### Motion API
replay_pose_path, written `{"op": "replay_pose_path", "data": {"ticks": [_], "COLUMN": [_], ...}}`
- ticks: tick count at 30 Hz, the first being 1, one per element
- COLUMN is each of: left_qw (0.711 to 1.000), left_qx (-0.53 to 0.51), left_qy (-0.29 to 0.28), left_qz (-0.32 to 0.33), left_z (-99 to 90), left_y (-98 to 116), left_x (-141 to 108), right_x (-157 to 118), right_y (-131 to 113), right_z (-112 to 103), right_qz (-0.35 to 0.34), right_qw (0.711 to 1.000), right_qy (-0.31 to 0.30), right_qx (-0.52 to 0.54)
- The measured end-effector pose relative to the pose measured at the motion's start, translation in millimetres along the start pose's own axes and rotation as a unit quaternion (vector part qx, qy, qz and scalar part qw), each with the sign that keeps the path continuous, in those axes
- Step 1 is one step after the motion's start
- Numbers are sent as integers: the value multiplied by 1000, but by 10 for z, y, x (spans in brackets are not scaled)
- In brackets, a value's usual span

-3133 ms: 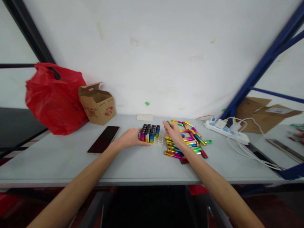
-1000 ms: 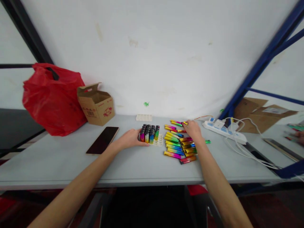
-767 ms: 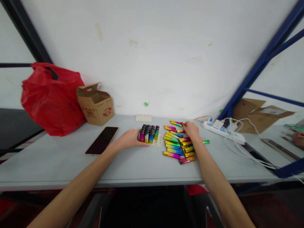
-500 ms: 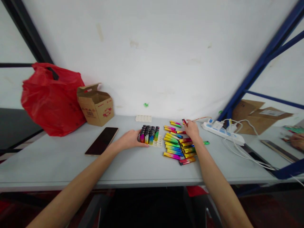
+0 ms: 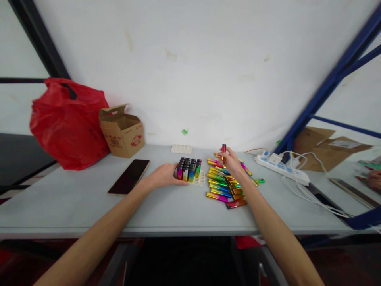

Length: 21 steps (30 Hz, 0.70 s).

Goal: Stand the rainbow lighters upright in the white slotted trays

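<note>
My left hand (image 5: 164, 175) is closed around the left end of a block of upright lighters (image 5: 186, 169), its thumb along the front. They stand in a pale tray (image 5: 201, 178) with round holes, some bare at the right. Above the table, my right hand (image 5: 231, 162) pinches a red lighter (image 5: 224, 148), held nearly upright. Below that hand lies a loose pile of shiny multicoloured lighters (image 5: 219, 186), partly hidden by the right wrist.
A second pale tray (image 5: 181, 149) lies by the wall. To the left are a phone (image 5: 129, 177), an open cardboard box (image 5: 126, 137) and a red plastic bag (image 5: 70, 125). A power strip (image 5: 281, 169) with white cables lies right. Another person's hand (image 5: 374, 178) shows far right.
My right hand has moved left and lifted the red lighter from the back of the pile, turning it upright. My left hand stays at the lighter block. The view has shifted slightly.
</note>
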State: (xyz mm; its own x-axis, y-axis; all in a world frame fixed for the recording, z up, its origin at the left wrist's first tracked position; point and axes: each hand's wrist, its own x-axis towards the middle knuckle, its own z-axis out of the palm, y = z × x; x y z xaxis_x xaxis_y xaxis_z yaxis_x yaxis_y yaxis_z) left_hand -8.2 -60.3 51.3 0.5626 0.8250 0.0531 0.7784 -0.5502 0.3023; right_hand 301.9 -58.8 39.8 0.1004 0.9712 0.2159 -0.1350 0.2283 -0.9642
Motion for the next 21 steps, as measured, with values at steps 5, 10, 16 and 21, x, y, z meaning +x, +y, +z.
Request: {"op": "replay_pose_path", "data": {"ticks": [5, 10, 16, 21], "left_qw": [1000, 1000, 1000, 1000], "left_qx": [-3, -16, -10, -14], "left_qy": [-4, 2, 2, -5], "left_qz": [-6, 2, 2, -6], "left_z": [-4, -4, -7, -12], "left_y": [6, 6, 7, 11], "left_x": [-3, -8, -7, -8], "right_x": [-189, -254, -253, -240], "right_y": [-147, -155, -30, 70], "right_z": [221, 321, 357, 360], "right_qz": [3, 44, 21, -42], "right_qw": [997, 995, 998, 985], "right_qy": [-61, -71, -28, 5], "right_qx": [45, 54, -49, -169]}}
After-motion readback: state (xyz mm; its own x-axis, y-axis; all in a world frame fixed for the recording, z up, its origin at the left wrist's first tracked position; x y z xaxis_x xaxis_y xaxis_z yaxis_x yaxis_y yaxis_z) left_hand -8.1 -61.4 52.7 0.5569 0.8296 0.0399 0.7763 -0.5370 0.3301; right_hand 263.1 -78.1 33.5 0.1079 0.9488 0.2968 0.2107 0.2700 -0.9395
